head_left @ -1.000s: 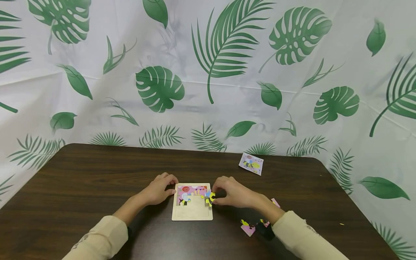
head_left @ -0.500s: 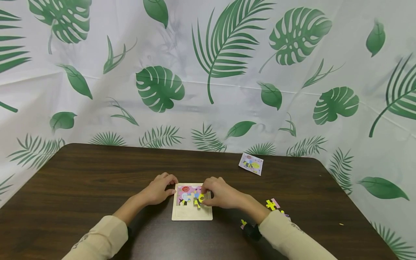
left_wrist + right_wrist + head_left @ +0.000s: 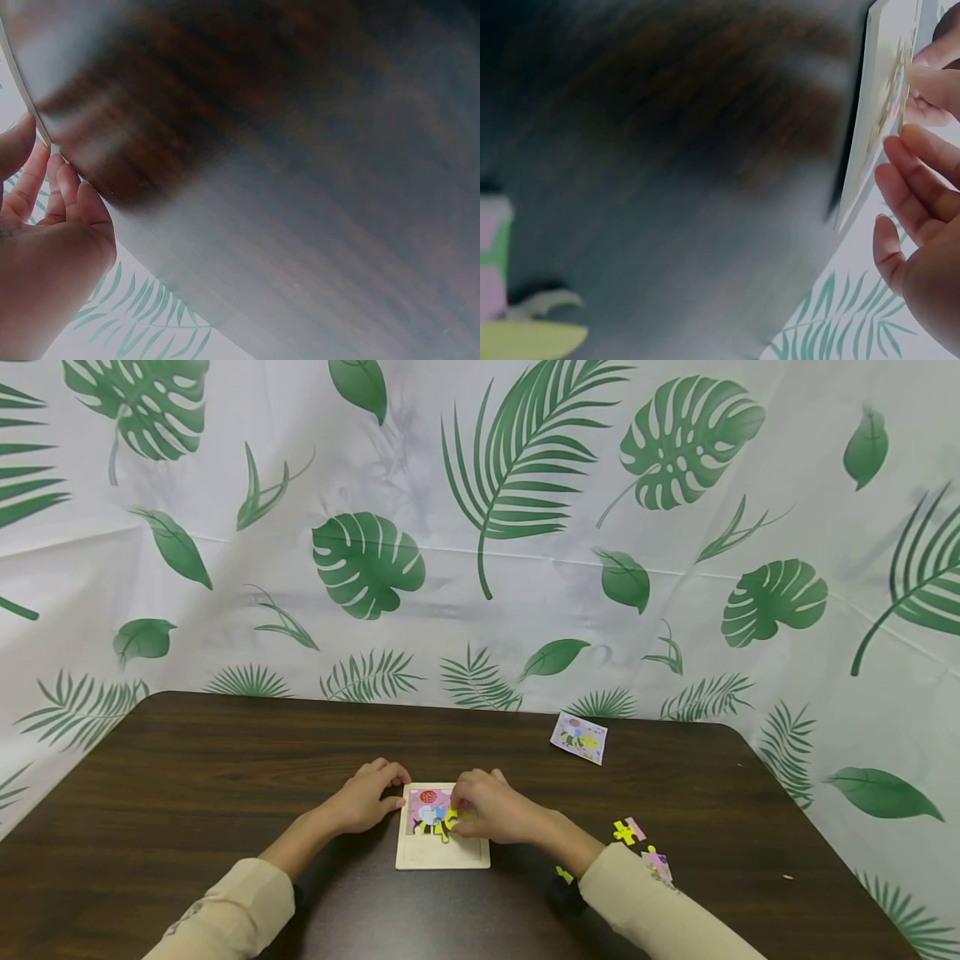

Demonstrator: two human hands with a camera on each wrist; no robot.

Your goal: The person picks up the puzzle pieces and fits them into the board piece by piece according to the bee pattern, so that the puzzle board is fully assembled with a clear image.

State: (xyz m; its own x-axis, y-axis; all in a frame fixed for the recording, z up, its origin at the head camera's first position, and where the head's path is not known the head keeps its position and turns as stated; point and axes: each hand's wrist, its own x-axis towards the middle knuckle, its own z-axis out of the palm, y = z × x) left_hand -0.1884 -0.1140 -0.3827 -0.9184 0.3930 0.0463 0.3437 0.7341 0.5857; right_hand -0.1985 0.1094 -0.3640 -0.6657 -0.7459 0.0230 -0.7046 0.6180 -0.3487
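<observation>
A pale wooden puzzle tray [image 3: 442,856] lies on the dark table near its front edge, with pink, blue and yellow pieces filling its far part. My left hand [image 3: 400,788] grips the tray's far-left corner, fingers curled along the tray's edge [image 3: 28,105]. My right hand [image 3: 459,814] pinches a yellow puzzle piece [image 3: 449,818] and holds it down on the tray's middle. In the right wrist view the tray's rim [image 3: 874,112] stands on edge beside my fingers [image 3: 919,176].
Loose pieces lie right of my right forearm: a yellow one [image 3: 623,832], a pink one [image 3: 658,862] and one by the sleeve [image 3: 563,874]. A picture card [image 3: 578,737] lies near the table's far right edge. A leaf-print cloth hangs behind.
My right hand has carried the yellow piece leftward from the tray's right edge to its middle. Its forearm moved left, uncovering loose pieces. The left hand has stayed put.
</observation>
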